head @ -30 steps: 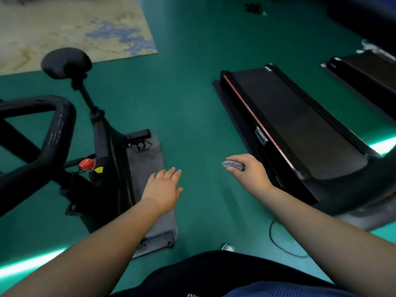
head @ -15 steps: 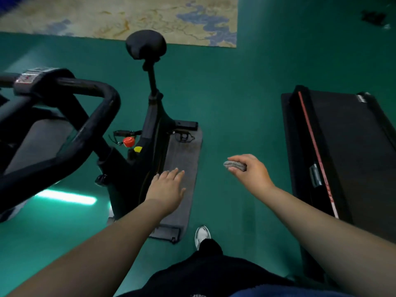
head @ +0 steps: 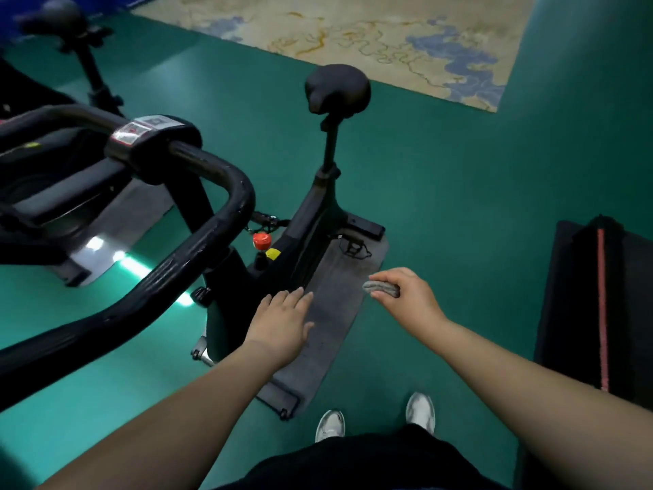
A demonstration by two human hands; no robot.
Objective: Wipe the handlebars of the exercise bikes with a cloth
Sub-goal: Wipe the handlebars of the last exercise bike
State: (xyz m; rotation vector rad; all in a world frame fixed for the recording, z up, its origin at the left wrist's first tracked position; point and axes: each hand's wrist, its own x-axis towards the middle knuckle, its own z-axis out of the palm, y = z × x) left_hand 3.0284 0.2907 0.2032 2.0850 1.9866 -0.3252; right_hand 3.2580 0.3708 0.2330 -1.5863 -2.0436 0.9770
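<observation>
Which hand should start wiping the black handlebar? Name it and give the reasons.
Right hand, probably: it already grips the grey cloth. The left hand is nearer the handlebar but open and empty, so the right must reach across.

Exercise bike [head: 311, 221] stands on mat [head: 339, 295], handlebars [head: 198, 249] left.

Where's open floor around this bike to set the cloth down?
Bare green floor lies between the black exercise bike and the black treadmill, up to the beige patterned rug. Left of the black handlebars, it is crowded by a second bike.
</observation>
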